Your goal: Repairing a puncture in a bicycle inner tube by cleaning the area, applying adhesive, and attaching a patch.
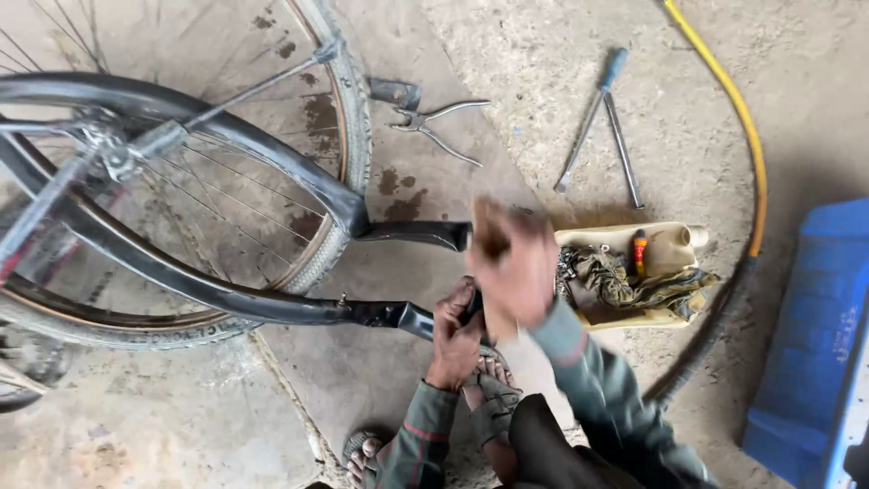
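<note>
A black bicycle frame (272, 303) with a spoked wheel (348, 118) lies on the concrete floor at the left. My left hand (455, 337) grips the end of the lower black frame tube near the middle. My right hand (514, 261), blurred by motion, is raised just above it and closed around a brownish object that I cannot make out. The upper frame tube end (425, 234) sits just left of my right hand.
Pliers (439, 122) and two long screwdriver-like tools (602, 127) lie on the floor at the top. A cut yellow jug (634, 317) holds rags and small parts. A yellow hose (747, 136) curves at right beside a blue box (815, 344). My sandalled feet (489, 389) are below.
</note>
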